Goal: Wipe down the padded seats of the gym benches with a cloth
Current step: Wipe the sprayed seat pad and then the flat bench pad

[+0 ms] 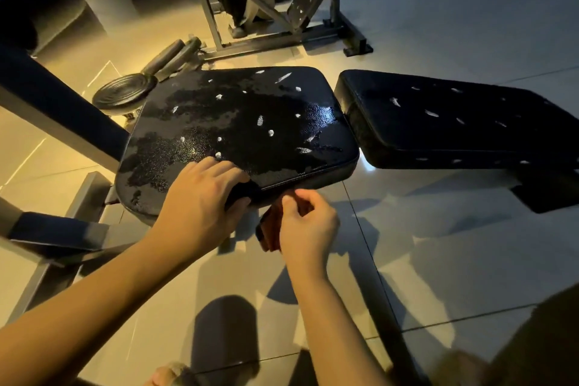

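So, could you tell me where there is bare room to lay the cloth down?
The seat pad beyond the left hand is bare, as is the back pad across the gap. Floor tiles right of the right hand are open. Left of the seat is crowded: frame bars, a weight plate.

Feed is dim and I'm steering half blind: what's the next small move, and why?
Probably lift the right hand with its reddish cloth onto the seat pad: the cloth hangs below the pad's near edge, which the left hand grips.
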Available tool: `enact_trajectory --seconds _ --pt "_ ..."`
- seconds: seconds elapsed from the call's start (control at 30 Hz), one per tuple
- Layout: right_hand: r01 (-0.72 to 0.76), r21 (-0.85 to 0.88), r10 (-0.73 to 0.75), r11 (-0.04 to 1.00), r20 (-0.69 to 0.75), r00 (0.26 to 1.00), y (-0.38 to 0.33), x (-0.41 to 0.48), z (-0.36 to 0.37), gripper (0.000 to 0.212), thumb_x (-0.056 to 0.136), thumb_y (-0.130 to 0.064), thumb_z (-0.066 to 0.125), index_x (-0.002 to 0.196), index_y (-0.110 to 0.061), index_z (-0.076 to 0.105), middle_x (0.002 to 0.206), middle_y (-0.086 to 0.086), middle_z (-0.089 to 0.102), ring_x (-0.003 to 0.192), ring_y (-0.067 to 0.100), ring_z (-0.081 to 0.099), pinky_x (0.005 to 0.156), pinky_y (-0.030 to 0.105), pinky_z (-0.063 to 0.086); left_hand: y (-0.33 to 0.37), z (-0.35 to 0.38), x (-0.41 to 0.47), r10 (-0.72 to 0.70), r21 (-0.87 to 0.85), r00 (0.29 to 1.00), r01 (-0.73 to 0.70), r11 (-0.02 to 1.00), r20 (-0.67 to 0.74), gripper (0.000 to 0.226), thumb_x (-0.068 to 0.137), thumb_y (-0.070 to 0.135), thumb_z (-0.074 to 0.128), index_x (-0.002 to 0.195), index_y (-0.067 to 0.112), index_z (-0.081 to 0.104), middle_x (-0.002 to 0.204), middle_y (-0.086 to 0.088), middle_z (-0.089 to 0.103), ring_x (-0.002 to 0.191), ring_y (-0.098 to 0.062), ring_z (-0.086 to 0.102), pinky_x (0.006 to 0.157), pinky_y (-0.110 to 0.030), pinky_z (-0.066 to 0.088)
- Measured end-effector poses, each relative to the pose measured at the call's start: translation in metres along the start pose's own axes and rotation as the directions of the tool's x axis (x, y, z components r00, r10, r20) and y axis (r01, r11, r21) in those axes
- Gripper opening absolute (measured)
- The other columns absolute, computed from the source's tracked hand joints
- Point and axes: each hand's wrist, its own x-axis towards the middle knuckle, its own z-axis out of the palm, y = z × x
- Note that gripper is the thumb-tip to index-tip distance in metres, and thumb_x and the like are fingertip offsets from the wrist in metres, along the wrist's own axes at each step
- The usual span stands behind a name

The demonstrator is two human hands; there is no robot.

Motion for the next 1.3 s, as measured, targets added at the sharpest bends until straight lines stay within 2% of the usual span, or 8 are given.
enact_trajectory --seconds 0.13,0.2,0.27,0.43,0.67,0.9,1.13,1.3 --pt "-0.061 0.120 0.093 0.991 -0.284 0.954 -0.004 0.059 -0.034 0.012 0.093 -0.015 0.070 0.105 -0.018 0.071 0.102 -0.004 0.068 0.100 0.016 0.065 0.086 0.027 0.057 0.001 -0.004 -0.004 0.014 -0.011 1.000 -0.014 1.000 0.018 0.038 0.085 0.039 0.052 0.113 0.020 0.070 0.107 0.002 0.070 0.093 -0.024 0.058 0.074 -0.042 0.047" --pt "-0.054 0.184 0.116 0.981 -0.345 0.932 -0.002 0.070 -0.039 0.010 0.092 -0.013 0.071 0.100 -0.019 0.070 0.096 -0.005 0.068 0.098 0.020 0.067 0.086 0.016 0.054 0.002 -0.004 -0.006 0.001 -0.021 1.000 -0.001 1.000 0.013 0.037 0.084 0.035 0.055 0.113 0.019 0.071 0.109 0.002 0.070 0.096 -0.024 0.059 0.077 -0.042 0.047" --pt "-0.057 0.148 0.101 0.987 -0.308 0.946 -0.001 0.050 -0.020 0.014 0.093 -0.013 0.070 0.106 -0.012 0.072 0.101 0.001 0.070 0.099 0.021 0.067 0.073 -0.001 0.044 0.002 -0.003 -0.006 -0.004 -0.033 1.000 0.004 0.999 0.004 0.032 0.085 0.030 0.059 0.112 0.018 0.071 0.111 0.001 0.070 0.097 -0.025 0.060 0.079 -0.043 0.047" --pt "0.023 0.051 -0.022 0.998 -0.024 0.999 0.005 -0.012 0.018 0.014 0.094 -0.018 0.069 0.108 -0.022 0.069 0.102 -0.012 0.064 0.094 0.000 0.059 0.072 0.009 0.048 -0.004 -0.003 -0.005 0.032 -0.042 0.999 -0.033 0.999 -0.018 0.025 0.089 0.025 0.064 0.113 0.021 0.070 0.112 0.003 0.069 0.096 -0.023 0.059 0.077 -0.039 0.044" --pt "-0.041 0.164 0.103 0.986 -0.391 0.915 0.005 0.078 -0.035 0.014 0.092 -0.009 0.070 0.106 -0.010 0.072 0.102 0.006 0.072 0.099 0.024 0.069 0.082 0.015 0.054 -0.014 -0.002 -0.008 0.066 -0.073 0.998 -0.065 0.995 0.011 0.048 0.090 0.038 0.042 0.120 0.020 0.074 0.122 0.000 0.069 0.101 -0.027 0.060 0.079 -0.045 0.051" --pt "0.071 0.048 -0.072 0.996 0.014 0.997 0.010 -0.025 0.032 0.014 0.093 -0.017 0.071 0.106 -0.021 0.069 0.100 -0.009 0.064 0.091 -0.004 0.059 0.074 0.000 0.042 -0.021 0.002 -0.007 0.078 -0.113 0.997 -0.077 0.991 0.007 0.047 0.090 0.039 0.044 0.123 0.022 0.073 0.123 0.000 0.068 0.104 -0.026 0.058 0.079 -0.048 0.051" --pt "-0.038 0.252 0.132 0.967 -0.370 0.919 0.002 0.062 -0.028 0.012 0.092 -0.012 0.072 0.098 -0.021 0.068 0.094 -0.001 0.069 0.093 0.023 0.069 0.068 0.011 0.054 -0.020 0.002 -0.008 0.047 -0.149 0.999 -0.048 0.988 -0.008 0.041 0.089 0.033 0.056 0.124 0.023 0.073 0.124 0.001 0.068 0.104 -0.025 0.057 0.080 -0.050 0.051" --pt "0.006 0.130 0.012 0.992 -0.144 0.990 0.006 -0.003 0.024 0.015 0.092 -0.016 0.072 0.107 -0.017 0.070 0.100 -0.003 0.069 0.091 0.006 0.064 0.077 0.014 0.052 -0.022 0.001 -0.004 0.057 -0.155 0.998 -0.059 0.986 -0.014 0.039 0.085 0.034 0.057 0.117 0.023 0.076 0.117 0.000 0.070 0.096 -0.027 0.059 0.076 -0.049 0.050"
